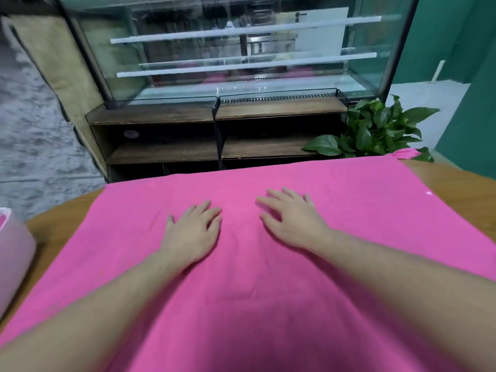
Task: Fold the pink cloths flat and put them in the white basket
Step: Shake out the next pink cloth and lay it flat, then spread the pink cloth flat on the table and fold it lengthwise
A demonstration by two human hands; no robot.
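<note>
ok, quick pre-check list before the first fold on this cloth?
1. Cloth spread flat on the table: ok, only faint creases.
2. Left hand flat on the cloth, holding nothing: ok.
3. Right hand flat on the cloth, holding nothing: ok.
4. An edge gripped for folding: not ok, both hands lie mid-cloth.
5. Near edge of the cloth: cannot tell, it runs out of frame.
6. Basket at the left edge, apart from the cloth: ok; room inside: cannot tell, mostly cut off.
</note>
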